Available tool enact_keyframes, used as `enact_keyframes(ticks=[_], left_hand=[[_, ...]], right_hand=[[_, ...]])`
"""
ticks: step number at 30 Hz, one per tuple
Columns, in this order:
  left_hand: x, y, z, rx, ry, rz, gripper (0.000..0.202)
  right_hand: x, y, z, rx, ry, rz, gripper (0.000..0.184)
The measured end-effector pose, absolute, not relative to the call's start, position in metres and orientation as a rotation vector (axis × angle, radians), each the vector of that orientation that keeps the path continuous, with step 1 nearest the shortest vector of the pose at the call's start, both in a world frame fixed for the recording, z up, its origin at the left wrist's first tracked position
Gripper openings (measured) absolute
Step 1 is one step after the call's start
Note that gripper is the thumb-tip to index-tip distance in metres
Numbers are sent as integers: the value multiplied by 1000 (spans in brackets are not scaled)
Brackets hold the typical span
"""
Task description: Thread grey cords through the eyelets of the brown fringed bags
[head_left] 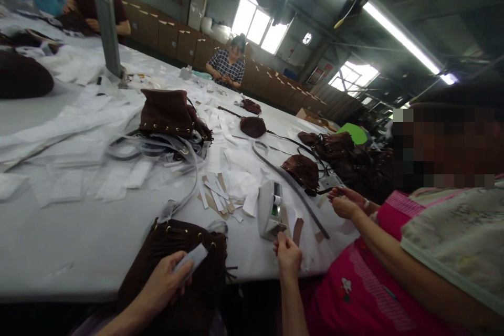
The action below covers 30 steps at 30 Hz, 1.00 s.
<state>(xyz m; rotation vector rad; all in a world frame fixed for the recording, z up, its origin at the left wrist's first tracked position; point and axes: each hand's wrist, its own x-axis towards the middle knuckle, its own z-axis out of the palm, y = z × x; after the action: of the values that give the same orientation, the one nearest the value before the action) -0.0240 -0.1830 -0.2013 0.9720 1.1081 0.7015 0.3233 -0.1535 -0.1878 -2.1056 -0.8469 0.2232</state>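
Observation:
My left hand is closed around a pale, flat wrapped strip, held over a dark brown drawstring bag. The bag has metal eyelets and fringe and hangs over the near table edge. A plastic-wrapped strap rises from its top. At the front of a white tape dispenser, my right hand has its fingertips pinched together. What lies between them is too small to make out.
To my right, a co-worker in a pink apron holds a dark strap. Paper strips lie left of the dispenser. Another brown bag stands on the white table, with smaller brown bags further right. A metal post rises at left.

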Motion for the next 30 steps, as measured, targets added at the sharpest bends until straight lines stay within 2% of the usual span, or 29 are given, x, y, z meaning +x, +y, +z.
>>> enact_keyframes(ticks=[7, 10, 12, 15, 19, 24, 30], left_hand=[[-23, -186, -189, 1068, 1178, 713, 35], [-21, -185, -185, 1124, 1204, 748, 32], [-21, -185, -183, 1159, 1229, 766, 29], [-21, -187, -182, 1233, 1249, 799, 26], [-25, -189, -186, 1369, 1250, 867, 22], [-30, -188, -188, 1375, 1196, 889, 19], [-32, -180, -190, 693, 835, 758, 33]], right_hand=[[285, -168, -195, -2111, -918, 484, 50], [228, -185, -190, -1969, -1032, 784, 51], [188, -193, -181, -1773, -1097, 1077, 46], [143, -195, -167, -1612, -1143, 1268, 39], [122, -186, -169, -1647, -1253, 1231, 39], [125, -183, -182, -1854, -1342, 1203, 51], [122, -185, -175, -1909, -1465, 971, 54]])
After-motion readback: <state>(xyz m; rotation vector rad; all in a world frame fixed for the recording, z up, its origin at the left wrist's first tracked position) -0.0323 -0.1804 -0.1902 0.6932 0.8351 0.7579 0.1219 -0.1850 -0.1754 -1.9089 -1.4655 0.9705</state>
